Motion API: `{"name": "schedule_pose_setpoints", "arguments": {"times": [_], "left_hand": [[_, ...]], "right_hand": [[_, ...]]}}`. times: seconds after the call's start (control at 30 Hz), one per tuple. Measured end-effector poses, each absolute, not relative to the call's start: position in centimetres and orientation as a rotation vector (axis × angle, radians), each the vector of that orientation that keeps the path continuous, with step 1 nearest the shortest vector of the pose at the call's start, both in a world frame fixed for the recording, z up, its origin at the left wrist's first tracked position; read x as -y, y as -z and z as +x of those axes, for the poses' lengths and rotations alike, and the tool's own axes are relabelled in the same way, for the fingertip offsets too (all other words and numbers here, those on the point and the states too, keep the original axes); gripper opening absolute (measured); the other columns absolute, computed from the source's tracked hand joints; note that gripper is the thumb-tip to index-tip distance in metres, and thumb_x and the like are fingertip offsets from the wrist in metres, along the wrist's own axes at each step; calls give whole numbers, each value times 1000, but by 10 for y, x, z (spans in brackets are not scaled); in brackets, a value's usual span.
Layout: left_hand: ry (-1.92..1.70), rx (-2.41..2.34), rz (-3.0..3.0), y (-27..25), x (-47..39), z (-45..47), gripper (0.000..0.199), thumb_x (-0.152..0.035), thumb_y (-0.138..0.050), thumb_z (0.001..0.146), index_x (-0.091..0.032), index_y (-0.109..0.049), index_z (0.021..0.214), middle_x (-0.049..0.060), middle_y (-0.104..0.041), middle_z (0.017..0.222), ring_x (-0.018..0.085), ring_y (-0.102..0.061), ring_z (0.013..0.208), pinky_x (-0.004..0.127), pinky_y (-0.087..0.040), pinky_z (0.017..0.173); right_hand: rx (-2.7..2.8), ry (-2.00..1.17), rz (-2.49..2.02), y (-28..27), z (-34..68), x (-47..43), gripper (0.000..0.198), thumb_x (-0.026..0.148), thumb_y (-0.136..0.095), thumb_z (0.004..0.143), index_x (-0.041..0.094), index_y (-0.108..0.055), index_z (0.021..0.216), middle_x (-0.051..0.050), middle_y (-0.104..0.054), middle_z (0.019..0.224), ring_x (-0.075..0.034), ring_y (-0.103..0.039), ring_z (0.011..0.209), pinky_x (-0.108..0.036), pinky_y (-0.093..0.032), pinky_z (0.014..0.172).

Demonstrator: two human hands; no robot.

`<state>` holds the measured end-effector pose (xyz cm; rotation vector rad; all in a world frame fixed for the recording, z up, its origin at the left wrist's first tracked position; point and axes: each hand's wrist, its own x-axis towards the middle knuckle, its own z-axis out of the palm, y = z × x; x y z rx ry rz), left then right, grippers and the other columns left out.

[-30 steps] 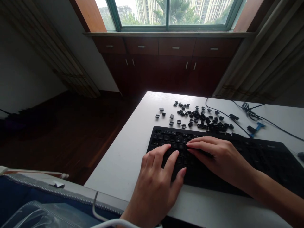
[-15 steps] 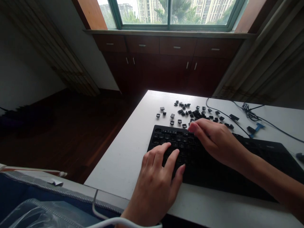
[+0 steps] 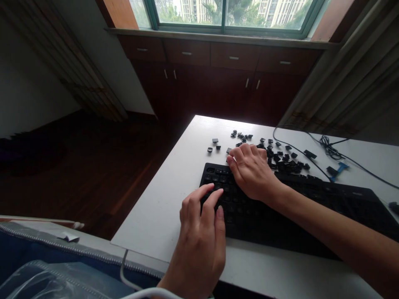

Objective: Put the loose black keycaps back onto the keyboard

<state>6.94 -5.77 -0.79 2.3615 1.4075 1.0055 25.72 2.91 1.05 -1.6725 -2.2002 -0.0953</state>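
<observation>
A black keyboard lies across the white table, with some key places on its left part lacking caps. My left hand is open at the keyboard's left end, fingers spread and bent over the keys there. Beyond it my right hand is closed above the keyboard's back edge, its fingers curled and the thumb beside them. Its fingertips are at a loose keycap; whether it is between them is hidden. Many loose black keycaps lie behind the keyboard, partly covered by my right hand.
A blue tool lies at the back right beside a dark keycap. A black cable is looped behind it. The white table's left edge drops to a dark floor. A white cord and blue zipped fabric are at the lower left.
My right hand has moved left along the keyboard's back edge to the loose keycaps. My left hand has shifted slightly left. The view has tilted a little.
</observation>
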Motion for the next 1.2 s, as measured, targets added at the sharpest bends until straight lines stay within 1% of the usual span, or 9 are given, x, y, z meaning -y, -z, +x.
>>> {"name": "schedule_pose_setpoints", "arguments": {"times": [0.2,0.33,0.4,0.47,0.57,0.7,0.83,1.0,1.2], "left_hand": [[-959,-1393,2436,7,58,71,42,-16,-50,97,-16,-45,138,14,-43,142,26,-40,135,43,-39,112],[-864,-1295,2533,6,59,71,43,-21,-54,97,-14,-46,138,14,-45,141,25,-42,133,41,-41,111],[-842,-1265,2567,4,60,72,43,-24,-54,97,-15,-48,138,14,-46,141,25,-43,132,40,-42,109],[-828,-1271,2594,3,61,74,43,-28,-55,97,-17,-50,138,14,-47,140,26,-46,129,43,-43,106],[-796,-1331,2639,0,61,82,43,-37,-55,97,-22,-55,137,14,-50,138,29,-49,126,49,-43,103],[-753,-1397,2697,-1,59,98,45,-45,-53,97,-26,-56,139,15,-48,141,32,-49,125,53,-42,101],[-723,-1422,2730,1,57,108,48,-46,-52,98,-28,-52,143,15,-47,143,33,-49,124,54,-41,101],[-718,-1443,2764,2,57,109,53,-41,-53,97,-27,-46,148,17,-44,145,33,-46,127,53,-39,101],[-679,-1453,2763,1,56,111,44,-43,-53,97,-31,-56,139,13,-46,145,33,-48,125,53,-38,101]], "right_hand": [[2232,148,-1676,-7,253,-29,27,34,-30,104,21,-53,100,-10,-55,102,-26,-46,98,-47,-28,92],[2212,151,-1675,-15,256,-27,31,37,-29,105,21,-55,102,-10,-56,103,-26,-48,97,-47,-30,90],[2186,53,-1647,-23,266,-20,33,40,-28,106,21,-56,103,-9,-58,103,-24,-51,94,-45,-34,88],[2110,-153,-1593,-29,280,-4,33,41,-30,106,21,-56,101,-7,-59,101,-20,-54,90,-40,-39,84],[2022,-318,-1511,-30,305,30,24,37,-38,105,22,-58,102,-5,-60,105,-18,-56,93,-35,-44,86],[2053,-208,-1433,-21,331,71,14,26,-49,101,22,-59,109,-5,-60,113,-17,-57,100,-33,-46,89],[2105,-51,-1337,-14,343,90,18,18,-56,96,19,-59,114,-8,-60,118,-19,-57,108,-34,-47,93],[2125,-70,-1297,-7,341,95,19,14,-58,94,16,-61,113,-8,-63,117,-20,-56,111,-35,-48,96],[2152,-42,-1303,-5,331,99,21,17,-58,94,15,-63,114,-8,-64,122,-22,-56,114,-39,-48,99]]}}
